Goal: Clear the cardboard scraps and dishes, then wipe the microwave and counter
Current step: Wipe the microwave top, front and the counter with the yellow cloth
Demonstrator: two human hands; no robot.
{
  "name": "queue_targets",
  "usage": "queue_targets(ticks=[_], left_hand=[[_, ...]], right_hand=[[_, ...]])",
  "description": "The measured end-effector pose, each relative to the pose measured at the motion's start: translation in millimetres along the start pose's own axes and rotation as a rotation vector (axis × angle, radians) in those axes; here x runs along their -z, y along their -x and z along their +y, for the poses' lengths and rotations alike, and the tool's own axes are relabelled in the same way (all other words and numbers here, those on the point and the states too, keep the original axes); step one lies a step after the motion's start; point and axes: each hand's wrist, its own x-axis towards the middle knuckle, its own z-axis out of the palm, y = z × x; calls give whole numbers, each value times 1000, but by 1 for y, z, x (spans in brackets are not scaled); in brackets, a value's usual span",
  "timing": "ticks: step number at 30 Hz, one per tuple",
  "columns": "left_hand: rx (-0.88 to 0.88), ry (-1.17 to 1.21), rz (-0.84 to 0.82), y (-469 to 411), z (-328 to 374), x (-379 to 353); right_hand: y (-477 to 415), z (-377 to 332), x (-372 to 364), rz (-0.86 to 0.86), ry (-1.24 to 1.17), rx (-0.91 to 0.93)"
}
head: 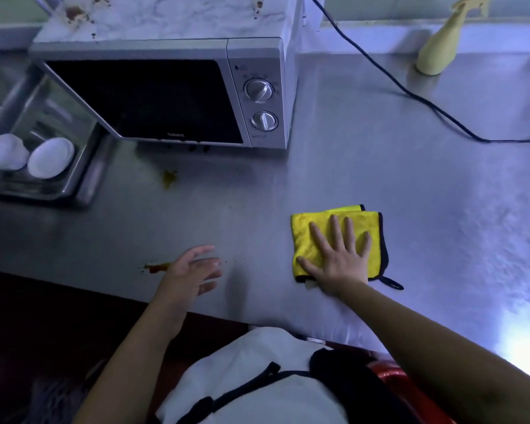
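Note:
A folded yellow cloth (pixel 318 228) with a black edge lies on the steel counter (pixel 410 194). My right hand (pixel 340 255) presses flat on it with straight, spread fingers. My left hand (pixel 193 269) hovers open just above the counter's front edge, fingers relaxed, holding nothing. An orange-brown smear (pixel 155 267) lies right beside it, and a second stain (pixel 168 178) sits in front of the silver microwave (pixel 172 96). The microwave's door is closed and its top is spotted with brown marks. Two white dishes (pixel 28 156) lie in the sink (pixel 83 179) at the left.
A pale yellow spray bottle (pixel 438 50) stands at the back right by the wall. A black power cord (pixel 410 96) runs across the counter from the wall to the right edge. A red object (pixel 389 373) shows below the counter's front edge.

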Motion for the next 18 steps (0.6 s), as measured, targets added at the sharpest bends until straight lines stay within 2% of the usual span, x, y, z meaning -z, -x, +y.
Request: queue_targets(ticks=[8, 13, 18], left_hand=[[78, -59, 72, 17, -21, 4], [119, -65, 75, 30, -37, 10], [3, -112, 106, 6, -37, 53]], right_hand=[[-103, -33, 24, 39, -32, -7], [-111, -29, 19, 19, -47, 10], [-71, -27, 11, 14, -70, 30]])
